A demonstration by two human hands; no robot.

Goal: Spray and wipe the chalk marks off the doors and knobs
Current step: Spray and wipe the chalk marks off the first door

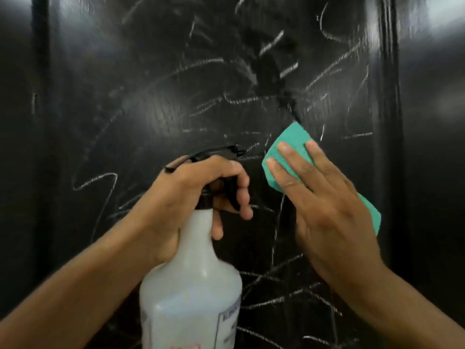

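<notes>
Two bare hands at a glossy black door [156, 102] scrawled with white chalk marks [208, 64], one with a sprayer, one with a cloth.

The left hand [191, 197] curls round the neck of a translucent white plastic spray bottle [191, 285] with a black trigger head [219, 152]; its fingers wrap over the trigger and the nozzle points at the door panel. The right hand [324, 210] lies flat with straight, spread fingers, pressing a folded teal-green cloth [289, 142] against the door just right of the nozzle. Chalk scribbles cover the panel above, left of and below both hands, with a darker smeared patch above the cloth. A raised vertical moulding [387, 96] edges the panel on the right.
</notes>
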